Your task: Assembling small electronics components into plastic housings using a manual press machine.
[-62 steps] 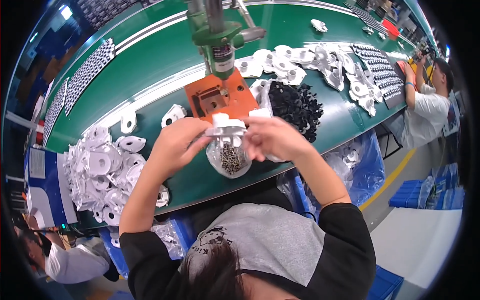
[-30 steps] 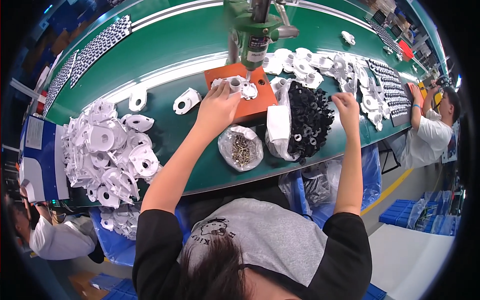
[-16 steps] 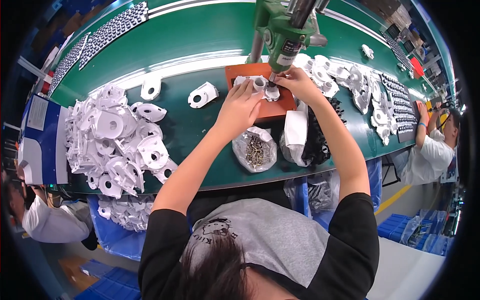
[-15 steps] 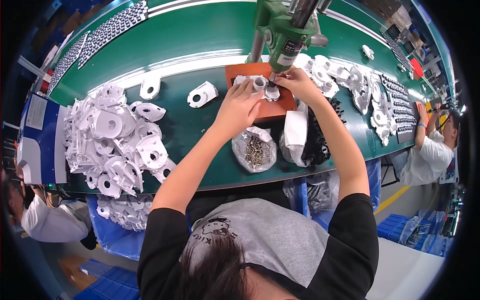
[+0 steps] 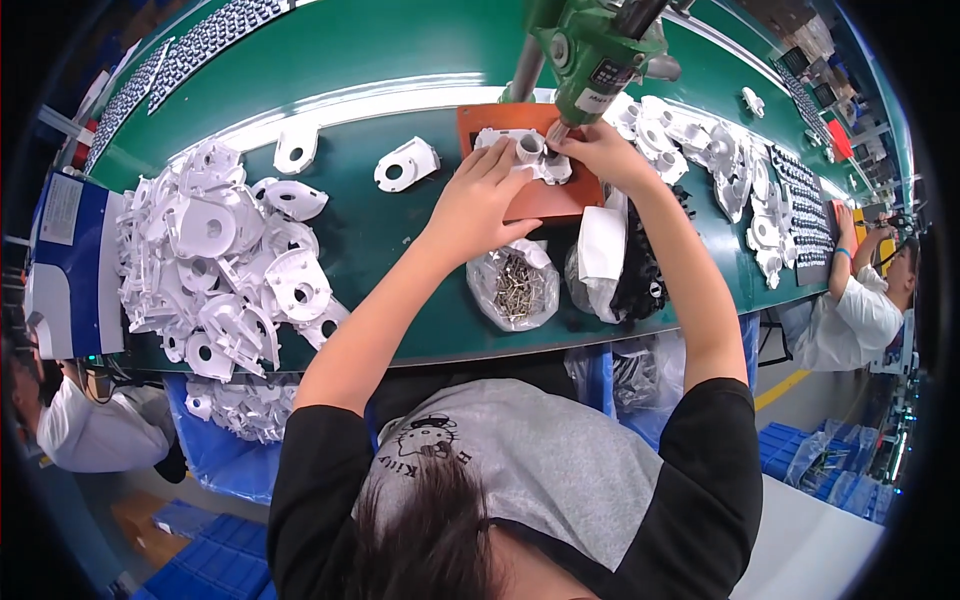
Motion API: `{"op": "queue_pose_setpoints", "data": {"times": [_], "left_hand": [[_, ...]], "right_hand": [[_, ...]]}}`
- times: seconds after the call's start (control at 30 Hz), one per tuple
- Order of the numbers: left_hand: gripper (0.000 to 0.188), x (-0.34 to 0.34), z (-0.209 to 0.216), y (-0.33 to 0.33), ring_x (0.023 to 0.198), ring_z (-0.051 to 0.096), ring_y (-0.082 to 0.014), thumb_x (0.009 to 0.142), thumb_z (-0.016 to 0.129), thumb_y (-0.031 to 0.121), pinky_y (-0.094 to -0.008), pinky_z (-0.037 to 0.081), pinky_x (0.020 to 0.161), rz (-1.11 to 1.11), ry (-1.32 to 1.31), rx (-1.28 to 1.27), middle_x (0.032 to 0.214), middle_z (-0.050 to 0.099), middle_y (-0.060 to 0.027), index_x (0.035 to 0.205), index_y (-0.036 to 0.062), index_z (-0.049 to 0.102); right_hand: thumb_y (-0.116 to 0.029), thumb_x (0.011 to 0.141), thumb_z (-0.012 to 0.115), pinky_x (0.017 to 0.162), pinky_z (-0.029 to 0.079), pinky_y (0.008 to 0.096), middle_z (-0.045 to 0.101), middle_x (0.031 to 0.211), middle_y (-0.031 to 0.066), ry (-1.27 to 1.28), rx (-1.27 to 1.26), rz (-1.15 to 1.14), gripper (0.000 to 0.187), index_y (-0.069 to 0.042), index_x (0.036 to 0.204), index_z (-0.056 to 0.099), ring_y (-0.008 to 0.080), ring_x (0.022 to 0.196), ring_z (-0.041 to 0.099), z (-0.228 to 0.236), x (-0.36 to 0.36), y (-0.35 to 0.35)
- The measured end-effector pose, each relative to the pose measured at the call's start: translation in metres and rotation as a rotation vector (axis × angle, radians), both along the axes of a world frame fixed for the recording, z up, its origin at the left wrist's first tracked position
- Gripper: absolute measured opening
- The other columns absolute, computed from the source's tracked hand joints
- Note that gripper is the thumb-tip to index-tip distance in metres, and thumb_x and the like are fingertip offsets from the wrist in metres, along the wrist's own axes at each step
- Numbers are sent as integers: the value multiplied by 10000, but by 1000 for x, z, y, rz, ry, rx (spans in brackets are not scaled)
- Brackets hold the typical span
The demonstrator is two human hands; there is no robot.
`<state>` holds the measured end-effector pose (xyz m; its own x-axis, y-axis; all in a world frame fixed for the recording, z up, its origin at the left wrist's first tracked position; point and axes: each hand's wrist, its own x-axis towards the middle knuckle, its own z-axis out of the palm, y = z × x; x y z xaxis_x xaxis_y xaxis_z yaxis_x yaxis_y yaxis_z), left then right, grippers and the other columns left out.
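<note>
A white plastic housing (image 5: 529,148) with a round raised collar lies on an orange-red block (image 5: 560,203) below a green machine head (image 5: 590,85). My left hand (image 5: 482,203) rests on the housing's left side with its fingers stretched out together. Its thumb points away over the block's near edge, apart from the housing. My right hand (image 5: 604,156) is at the housing's right side, just under the machine head. Its thumb and fingertips come together in a pinch. Whatever lies between them is too small or too hidden to make out.
A bag of screws (image 5: 517,290) and a white packet (image 5: 600,248) lie near the front edge, beside black parts (image 5: 645,265). White housings are heaped (image 5: 215,235) at left; more (image 5: 725,170) lie at right. Another person (image 5: 850,310) works far right.
The picture has shifted slightly. My left thumb has spread away from its fingers. My right fingertips now cover the spot under the machine head, where the dark tip showed before.
</note>
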<state>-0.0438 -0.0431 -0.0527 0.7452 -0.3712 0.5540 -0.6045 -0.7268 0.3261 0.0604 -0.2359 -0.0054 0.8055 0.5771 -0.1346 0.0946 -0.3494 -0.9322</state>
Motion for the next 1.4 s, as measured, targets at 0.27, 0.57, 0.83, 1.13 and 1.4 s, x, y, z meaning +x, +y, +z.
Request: {"op": "queue_pose_setpoints", "data": {"times": [0.27, 0.57, 0.83, 1.13, 1.4], "left_hand": [[537, 3, -2, -1, 1226, 415, -360, 675, 738, 345, -459, 331, 1023, -10, 1, -10, 1287, 458, -219, 1094, 62, 560], [534, 3, 2, 9, 1223, 428, -317, 666, 739, 360, -426, 336, 1024, 6, 58, 26, 1269, 491, -179, 1101, 85, 594], [527, 3, 6, 0, 1191, 449, -342, 645, 762, 287, -449, 356, 997, -21, 34, -40, 1264, 497, -182, 1082, 53, 586], [524, 3, 7, 0, 1234, 423, -313, 675, 721, 346, -429, 308, 1051, -11, 67, -2, 1280, 484, -201, 1091, 53, 597], [505, 3, 6, 0, 1229, 426, -316, 653, 735, 318, -433, 323, 1034, -13, 25, -33, 1247, 502, -196, 1061, 58, 593]], "right_hand": [[-304, 754, 651, 949, 359, 427, 509, 1141, 133, -397, -273, 22, 275, -146, 978, 625, 330, 1091, 443, -30, 24, -10], [-176, 700, 658, 711, 416, 407, 554, 805, 115, -921, -461, 214, 153, -52, 770, 601, 312, 808, 521, 3, -93, 7], [-131, 675, 600, 713, 462, 335, 561, 756, 77, -1062, -531, 325, 82, -61, 717, 598, 236, 795, 566, -48, -150, 21], [-35, 817, 536, 551, 516, 276, 628, 727, 112, -94, -136, 122, 95, 19, 894, 549, 170, 658, 642, 5, -120, 9], [-45, 826, 574, 540, 459, 223, 622, 713, 62, -113, -129, -141, 110, 39, 897, 580, 93, 610, 588, 34, -53, -15]]}}
